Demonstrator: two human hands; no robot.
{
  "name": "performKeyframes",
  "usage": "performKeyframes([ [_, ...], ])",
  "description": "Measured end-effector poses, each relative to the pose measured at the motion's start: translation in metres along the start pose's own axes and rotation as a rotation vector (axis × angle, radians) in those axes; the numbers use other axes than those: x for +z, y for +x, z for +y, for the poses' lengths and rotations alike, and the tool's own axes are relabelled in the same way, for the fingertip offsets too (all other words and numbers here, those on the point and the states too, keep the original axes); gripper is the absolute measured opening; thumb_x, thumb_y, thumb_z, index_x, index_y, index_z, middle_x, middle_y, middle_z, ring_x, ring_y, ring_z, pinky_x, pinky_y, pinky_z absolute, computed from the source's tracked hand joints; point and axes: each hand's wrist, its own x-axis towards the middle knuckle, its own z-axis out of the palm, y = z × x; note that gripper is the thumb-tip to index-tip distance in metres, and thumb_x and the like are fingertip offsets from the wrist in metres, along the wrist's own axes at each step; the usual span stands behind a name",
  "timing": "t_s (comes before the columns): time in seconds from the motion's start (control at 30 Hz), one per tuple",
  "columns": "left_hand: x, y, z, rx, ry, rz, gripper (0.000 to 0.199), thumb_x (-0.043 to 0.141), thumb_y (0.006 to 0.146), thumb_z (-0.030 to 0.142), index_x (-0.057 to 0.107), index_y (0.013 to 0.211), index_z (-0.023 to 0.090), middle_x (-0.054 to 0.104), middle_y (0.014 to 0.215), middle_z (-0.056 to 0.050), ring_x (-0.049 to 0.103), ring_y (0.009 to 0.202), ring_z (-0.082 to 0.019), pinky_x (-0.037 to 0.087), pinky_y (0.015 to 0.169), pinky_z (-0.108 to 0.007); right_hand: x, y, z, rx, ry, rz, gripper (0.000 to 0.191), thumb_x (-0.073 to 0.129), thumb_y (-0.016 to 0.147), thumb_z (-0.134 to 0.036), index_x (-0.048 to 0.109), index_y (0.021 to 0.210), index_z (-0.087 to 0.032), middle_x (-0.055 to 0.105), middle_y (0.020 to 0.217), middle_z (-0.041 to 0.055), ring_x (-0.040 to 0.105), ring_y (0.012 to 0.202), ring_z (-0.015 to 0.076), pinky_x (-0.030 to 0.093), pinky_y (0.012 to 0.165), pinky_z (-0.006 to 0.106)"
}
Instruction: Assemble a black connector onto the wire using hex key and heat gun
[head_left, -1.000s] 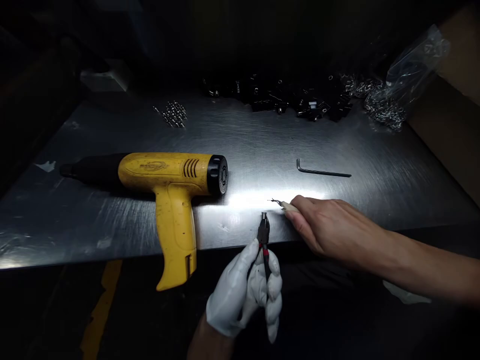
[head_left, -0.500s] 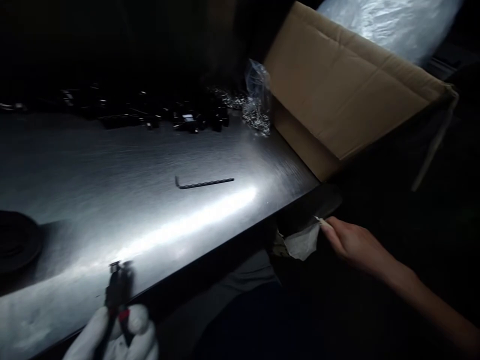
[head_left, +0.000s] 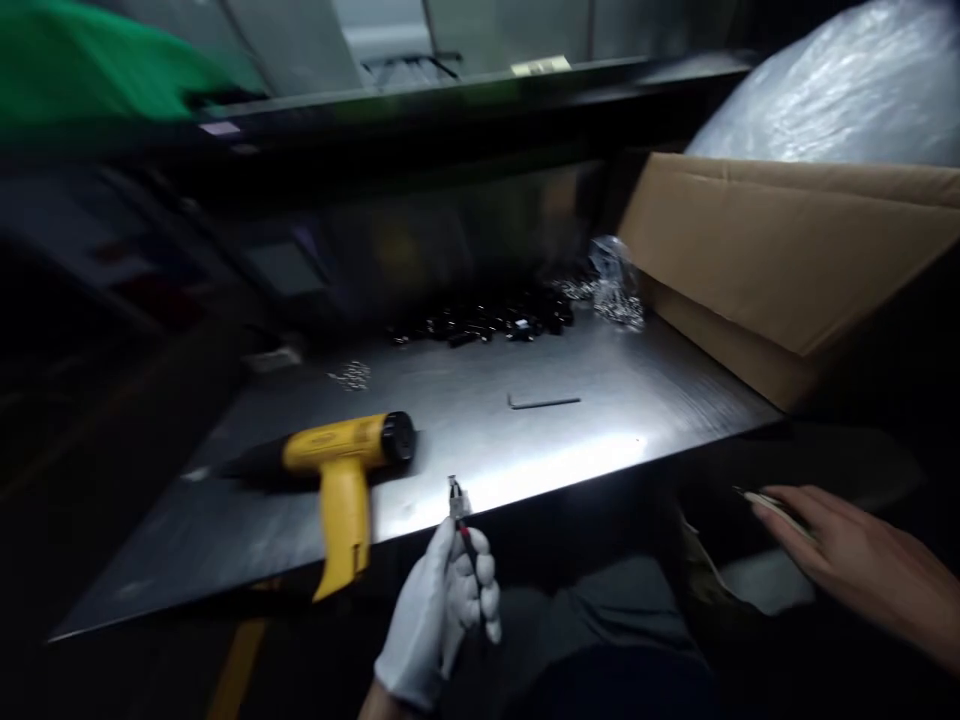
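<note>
My left hand (head_left: 439, 610), in a white glove, is closed around pliers (head_left: 458, 503) with dark and red handles. Their jaws point up at the bench's front edge, and a tiny piece shows at the tip, too small to name. Off to the right, my bare right hand (head_left: 847, 550) is pinched on a thin pale strip (head_left: 784, 510) whose narrow tip points left. Beneath that hand, a pale sheet or bag (head_left: 772, 580) shows dimly. An L-shaped hex key (head_left: 546, 404) lies on the metal bench (head_left: 465, 385), beyond the pliers.
A yellow heat gun (head_left: 337, 450) lies at the left, its handle over the front edge. Several small black parts (head_left: 480, 322) are heaped at the back beside a clear bag of metal pieces (head_left: 616, 290). Small metal bits (head_left: 352, 375) lie farther left. An open cardboard box (head_left: 750, 260) stands at right.
The view has swung left and up, bringing the whole heat gun and the back shelf into sight. Both hands keep hold of what they had.
</note>
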Motion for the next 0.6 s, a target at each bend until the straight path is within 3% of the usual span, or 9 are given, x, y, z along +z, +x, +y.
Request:
performKeyframes([
  [0.1, 0.004, -0.018, 0.016, 0.097, 0.141, -0.011, 0.051, 0.049, 0.089, 0.067, 0.056, 0.088, 0.017, 0.055, 0.065, 0.0, 0.052, 0.044, -0.013, 0.05, 0.037, -0.03, 0.0, 0.012, -0.033, -0.15, 0.15, 0.081, 0.044, 0.043, 0.095, -0.066, 0.062, 0.122, -0.038, 0.068, 0.124, -0.0012, 0.066, 0.108, 0.0266, 0.057, 0.081, 0.04],
  [0.17, 0.009, -0.029, 0.041, 0.172, 0.313, 0.005, 0.055, 0.043, 0.09, 0.071, 0.054, 0.089, 0.017, 0.054, 0.065, 0.001, 0.051, 0.044, -0.013, 0.05, 0.039, -0.03, -0.006, 0.027, -0.066, -0.284, 0.193, 0.13, 0.041, 0.045, 0.096, -0.062, 0.062, 0.122, -0.036, 0.068, 0.124, -0.0017, 0.065, 0.109, 0.0251, 0.056, 0.085, 0.039],
  [0.23, 0.017, -0.036, 0.079, 0.283, 0.588, 0.06, 0.06, 0.031, 0.09, 0.074, 0.051, 0.092, 0.018, 0.054, 0.067, 0.0, 0.053, 0.046, -0.014, 0.051, 0.042, -0.032, -0.013, 0.048, -0.099, -0.397, 0.225, 0.169, 0.039, 0.045, 0.097, -0.058, 0.064, 0.119, -0.032, 0.069, 0.12, 0.0004, 0.066, 0.106, 0.0242, 0.056, 0.083, 0.037],
  [0.37, 0.024, -0.039, 0.175, 0.497, 1.133, 0.241, 0.069, 0.015, 0.09, 0.075, 0.052, 0.101, 0.018, 0.063, 0.079, -0.005, 0.061, 0.056, -0.017, 0.055, 0.052, -0.034, -0.011, 0.089, -0.145, -0.505, 0.266, 0.247, 0.037, 0.042, 0.1, -0.052, 0.065, 0.116, -0.028, 0.07, 0.115, 0.0034, 0.068, 0.1, 0.0241, 0.057, 0.078, 0.038],
  [0.43, 0.015, -0.035, 0.221, 0.535, 1.327, 0.356, 0.068, 0.018, 0.092, 0.072, 0.056, 0.1, 0.017, 0.067, 0.082, -0.008, 0.065, 0.061, -0.02, 0.055, 0.057, -0.035, 0.002, 0.107, -0.155, -0.535, 0.279, 0.262, 0.037, 0.043, 0.1, -0.052, 0.065, 0.115, -0.026, 0.071, 0.113, 0.0055, 0.068, 0.1, 0.0255, 0.056, 0.081, 0.041],
  [0.5, -0.002, -0.026, 0.259, 0.533, 1.562, 0.48, 0.061, 0.029, 0.093, 0.067, 0.061, 0.086, 0.016, 0.069, 0.08, -0.011, 0.069, 0.071, -0.024, 0.055, 0.068, -0.038, 0.022, 0.124, -0.157, -0.561, 0.285, 0.293, 0.038, 0.046, 0.098, -0.052, 0.065, 0.115, -0.024, 0.071, 0.112, 0.0078, 0.067, 0.102, 0.0281, 0.055, 0.087, 0.046],
  [0.6, -0.031, -0.003, 0.297, 0.441, 1.915, 0.616, 0.047, 0.051, 0.091, 0.056, 0.064, 0.072, 0.015, 0.071, 0.082, -0.014, 0.07, 0.09, -0.029, 0.051, 0.086, -0.043, 0.058, 0.148, -0.15, -0.597, 0.311, 0.44, 0.041, 0.055, 0.091, -0.057, 0.066, 0.114, -0.025, 0.071, 0.112, 0.008, 0.067, 0.1, 0.0309, 0.052, 0.091, 0.048],
])
